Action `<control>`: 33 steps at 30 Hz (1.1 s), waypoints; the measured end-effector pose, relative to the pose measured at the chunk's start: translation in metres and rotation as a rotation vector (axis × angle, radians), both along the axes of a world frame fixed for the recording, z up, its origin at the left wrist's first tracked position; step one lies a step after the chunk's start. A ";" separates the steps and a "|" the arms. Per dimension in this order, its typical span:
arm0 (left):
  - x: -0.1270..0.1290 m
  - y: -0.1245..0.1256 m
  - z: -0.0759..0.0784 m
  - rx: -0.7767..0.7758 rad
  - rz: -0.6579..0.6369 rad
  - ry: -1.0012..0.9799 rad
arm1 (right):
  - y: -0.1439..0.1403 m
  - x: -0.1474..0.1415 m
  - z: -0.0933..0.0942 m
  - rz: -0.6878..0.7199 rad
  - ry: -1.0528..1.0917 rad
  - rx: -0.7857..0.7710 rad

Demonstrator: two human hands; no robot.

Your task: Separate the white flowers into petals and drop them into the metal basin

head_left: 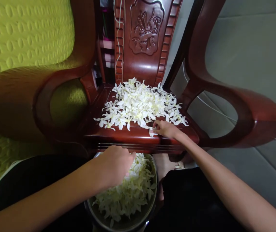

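A: White flowers (140,103) mostly heaped on chair seat (118,137) at 12 o'clock; metal bowl (149,206) at 6 part full.
B: Hands?
A: Right hand (165,129) pinches one flower (152,131); left hand (115,164) curled over bowl, grip unclear.

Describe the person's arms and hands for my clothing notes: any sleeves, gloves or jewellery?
Both forearms are bare up to the picture's edge, with no sleeves in view. The left hand and right hand wear no gloves, and no rings, watch or bracelets show.

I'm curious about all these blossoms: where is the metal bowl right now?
In the head view the metal bowl sits low at centre, between the person's knees and below the wooden chair seat, half full of white flowers under the left hand.
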State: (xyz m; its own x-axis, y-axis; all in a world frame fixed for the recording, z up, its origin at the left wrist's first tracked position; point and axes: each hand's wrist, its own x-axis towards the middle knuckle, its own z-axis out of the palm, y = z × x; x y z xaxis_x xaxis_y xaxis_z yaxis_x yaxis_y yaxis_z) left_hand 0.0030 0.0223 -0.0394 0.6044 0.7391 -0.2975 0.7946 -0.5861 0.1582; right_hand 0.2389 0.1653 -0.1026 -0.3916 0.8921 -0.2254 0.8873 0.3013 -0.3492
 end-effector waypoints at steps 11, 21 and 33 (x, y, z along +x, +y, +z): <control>-0.002 0.014 0.023 0.196 0.090 -0.021 | -0.010 -0.025 0.021 -0.146 0.116 0.478; -0.005 0.019 0.025 0.204 0.145 0.043 | 0.005 -0.016 0.010 -0.169 0.164 0.534; -0.007 0.017 0.023 0.188 0.151 0.067 | 0.007 -0.020 0.013 -0.273 0.206 0.530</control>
